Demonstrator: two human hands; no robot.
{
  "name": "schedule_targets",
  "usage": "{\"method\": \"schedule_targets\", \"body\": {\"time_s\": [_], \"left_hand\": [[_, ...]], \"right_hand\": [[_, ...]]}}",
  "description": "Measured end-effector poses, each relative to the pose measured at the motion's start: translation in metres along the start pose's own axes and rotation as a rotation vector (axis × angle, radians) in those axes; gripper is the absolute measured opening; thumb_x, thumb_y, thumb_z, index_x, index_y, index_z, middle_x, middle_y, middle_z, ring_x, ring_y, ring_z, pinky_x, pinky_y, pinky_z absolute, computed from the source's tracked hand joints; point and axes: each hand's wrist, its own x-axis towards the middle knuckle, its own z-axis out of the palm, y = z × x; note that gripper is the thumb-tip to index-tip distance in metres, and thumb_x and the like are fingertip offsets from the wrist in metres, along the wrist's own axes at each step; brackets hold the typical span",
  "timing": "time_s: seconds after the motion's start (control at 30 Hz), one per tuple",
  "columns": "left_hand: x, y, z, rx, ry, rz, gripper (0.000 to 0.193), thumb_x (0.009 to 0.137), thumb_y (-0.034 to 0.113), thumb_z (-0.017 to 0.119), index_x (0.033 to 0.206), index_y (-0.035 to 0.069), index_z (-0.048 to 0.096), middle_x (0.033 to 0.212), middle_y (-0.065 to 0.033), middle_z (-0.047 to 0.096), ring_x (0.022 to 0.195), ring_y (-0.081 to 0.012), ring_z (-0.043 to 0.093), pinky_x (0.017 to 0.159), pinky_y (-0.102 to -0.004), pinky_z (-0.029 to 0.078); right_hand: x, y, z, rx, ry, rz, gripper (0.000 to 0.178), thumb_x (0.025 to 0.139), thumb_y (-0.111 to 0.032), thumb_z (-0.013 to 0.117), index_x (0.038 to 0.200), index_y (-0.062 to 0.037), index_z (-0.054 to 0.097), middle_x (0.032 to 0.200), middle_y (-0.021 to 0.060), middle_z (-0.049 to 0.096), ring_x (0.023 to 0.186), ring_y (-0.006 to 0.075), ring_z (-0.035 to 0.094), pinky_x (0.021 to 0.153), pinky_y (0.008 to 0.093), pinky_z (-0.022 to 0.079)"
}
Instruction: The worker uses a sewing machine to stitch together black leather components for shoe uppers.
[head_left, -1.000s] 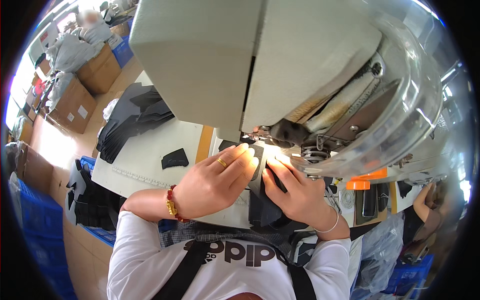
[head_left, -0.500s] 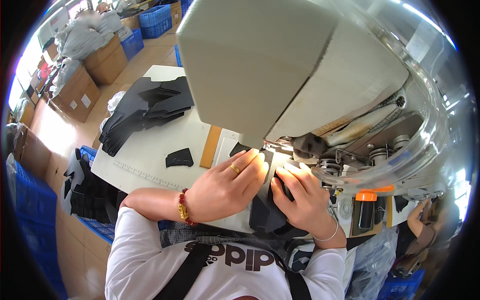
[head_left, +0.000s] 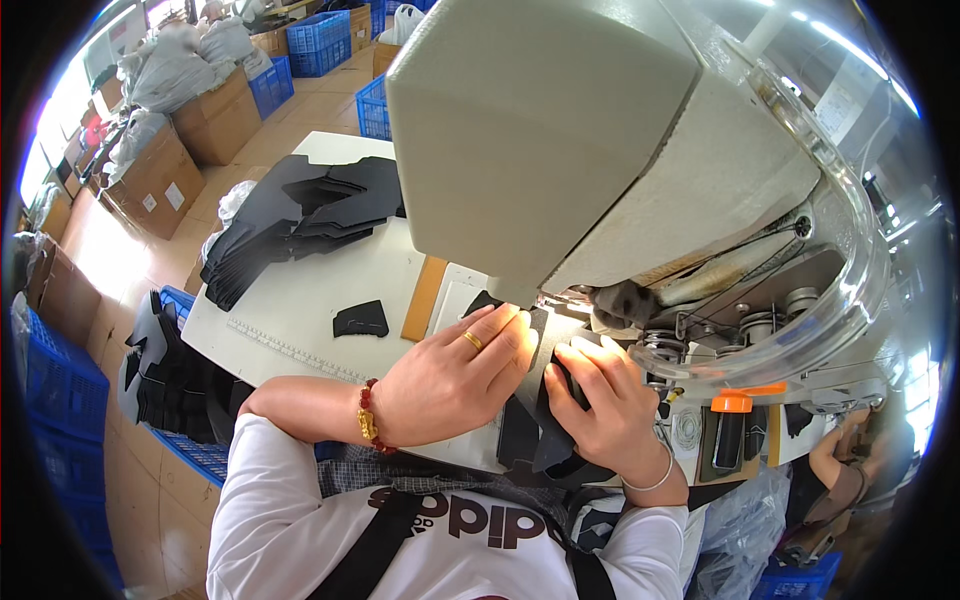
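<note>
Cream machine [head_left: 540, 130] stands over the white table [head_left: 395, 262]. Left hand [head_left: 455, 370] keeps its fingers close together, tips down; right hand [head_left: 605, 410] has bent fingers touching a dark piece [head_left: 552, 445]. I can't tell if either pinches. It lies longways away from the person, nearer the right.

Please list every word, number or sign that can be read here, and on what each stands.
White shirt: large dark lettering across the chest, legible but not copied here.
Ruler strip: fine markings, too small to read.
Cardboard box: pale labels, too small to read.
</note>
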Motion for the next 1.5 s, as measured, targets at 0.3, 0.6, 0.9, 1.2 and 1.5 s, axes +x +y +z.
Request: {"method": "schedule_targets", "body": {"time_s": [0.3, 0.6, 0.9, 1.2, 1.5], "left_hand": [[0.002, -0.001, -0.004, -0.017, -0.007, -0.005, 0.036, 0.077, 0.006, 0.068, 0.11, -0.008, 0.067, 0.114, -0.0165, 0.064, 0.116, -0.0326, 0.065, 0.1, -0.0414, 0.059], [0.005, -0.002, -0.008, -0.101, -0.038, -0.038, 0.037, 0.08, 0.007, 0.068, 0.114, -0.008, 0.068, 0.117, -0.0187, 0.063, 0.114, -0.0329, 0.066, 0.1, -0.0425, 0.059], [0.007, -0.006, -0.008, -0.093, -0.028, -0.008, 0.038, 0.078, 0.007, 0.069, 0.113, -0.007, 0.069, 0.114, -0.0167, 0.066, 0.109, -0.0301, 0.068, 0.096, -0.0391, 0.06], [0.01, -0.014, -0.002, -0.066, 0.04, -0.004, 0.035, 0.075, 0.006, 0.07, 0.109, -0.003, 0.07, 0.111, -0.0141, 0.068, 0.1, -0.0257, 0.071, 0.08, -0.0347, 0.062], [0.008, -0.012, 0.0, -0.043, 0.062, -0.007, 0.034, 0.075, 0.006, 0.07, 0.107, -0.003, 0.071, 0.112, -0.0143, 0.068, 0.105, -0.0273, 0.072, 0.081, -0.0353, 0.062]], "right_hand": [[-0.002, -0.002, 0.003, 0.002, 0.011, 0.093, 0.023, 0.073, -0.012, 0.074, 0.095, -0.0099, 0.076, 0.109, 0.0078, 0.073, 0.096, 0.0237, 0.072, 0.068, 0.0289, 0.057], [-0.006, 0.004, 0.001, -0.04, -0.014, 0.006, 0.025, 0.075, -0.014, 0.073, 0.099, -0.0145, 0.076, 0.112, 0.0045, 0.073, 0.093, 0.0151, 0.075, 0.051, 0.0204, 0.04], [-0.002, 0.005, 0.0, -0.079, 0.011, -0.022, 0.029, 0.073, -0.017, 0.071, 0.101, -0.014, 0.075, 0.113, 0.0053, 0.072, 0.093, 0.0167, 0.075, 0.063, 0.0248, 0.052], [-0.003, 0.006, 0.004, -0.169, -0.018, 0.013, 0.029, 0.073, -0.018, 0.072, 0.102, -0.0152, 0.076, 0.114, 0.0026, 0.072, 0.093, 0.0177, 0.074, 0.074, 0.0315, 0.056], [-0.01, 0.006, 0.005, -0.188, -0.089, 0.024, 0.026, 0.077, -0.021, 0.071, 0.102, -0.0197, 0.076, 0.118, -0.0014, 0.072, 0.098, 0.0151, 0.073, 0.082, 0.0337, 0.053]]}}
